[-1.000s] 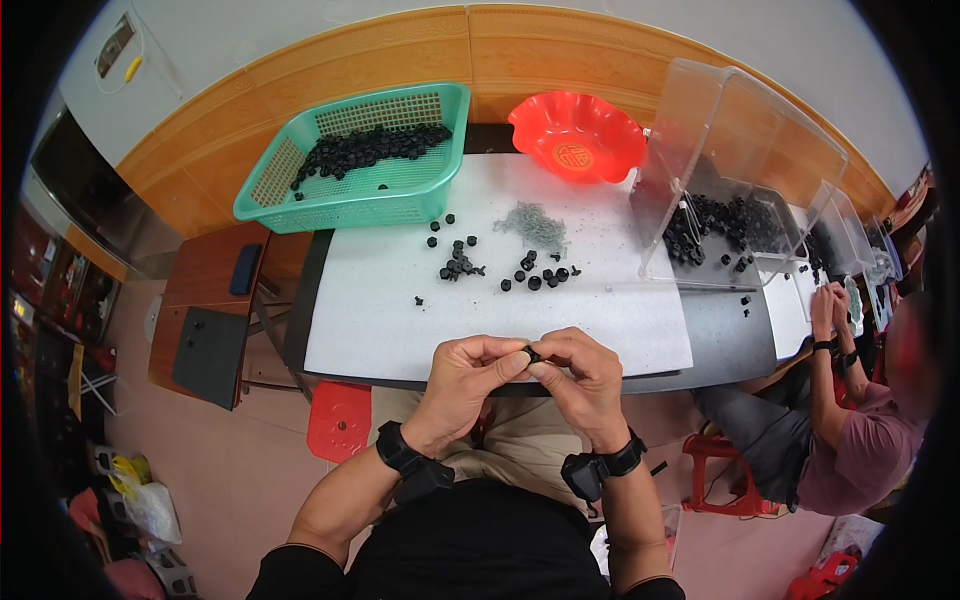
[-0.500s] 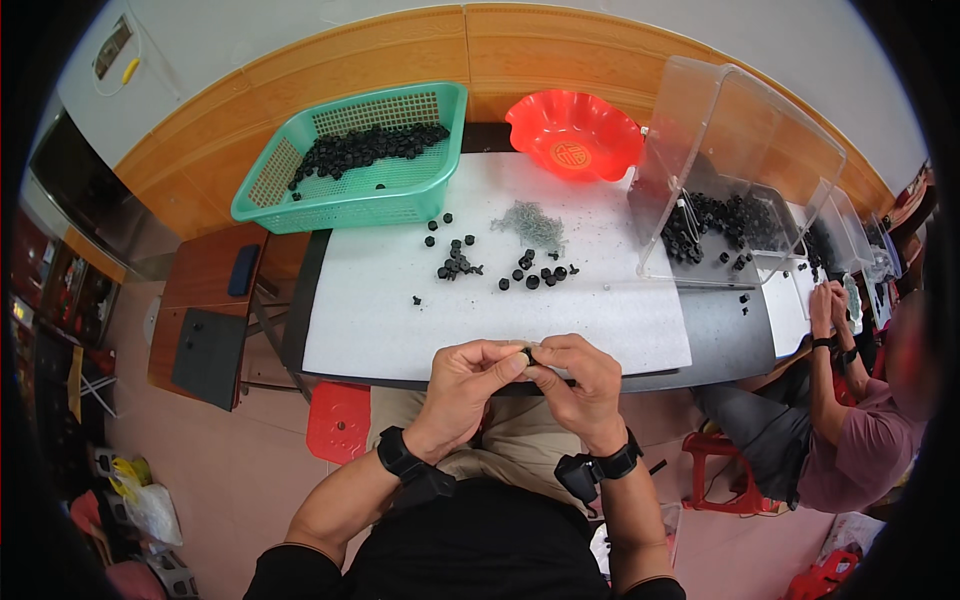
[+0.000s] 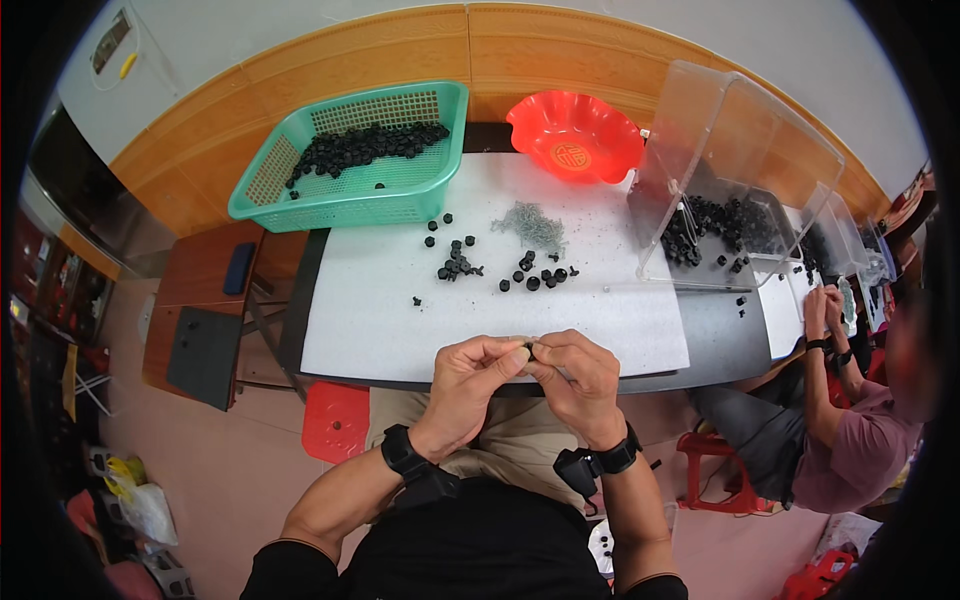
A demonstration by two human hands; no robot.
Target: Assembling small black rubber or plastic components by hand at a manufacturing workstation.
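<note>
Right at the near edge of the white table (image 3: 400, 330), just above the lap: a small black part (image 3: 528, 350), pinched between the fingertips of both hands. Left hand (image 3: 468, 385) closed narrow on it from one side, thumb and forefinger pressed in; right hand (image 3: 578, 378) curled tight on it from the other, knuckles up. Too tiny to make out any detail on the part itself. Black bands on both wrists.

Further up the table, a loose scatter of black pieces (image 3: 500, 268), well apart from the hands, with a little heap of grey springy bits (image 3: 532, 226) just behind. Beyond that, a green mesh basket (image 3: 280, 195) with a pile of the same black pieces, a red scalloped bowl (image 3: 575, 140) beside it, and a clear plastic bin (image 3: 700, 130) off to the right holding more. Far right, another person's hands (image 3: 822, 305) busy at their own spot.
</note>
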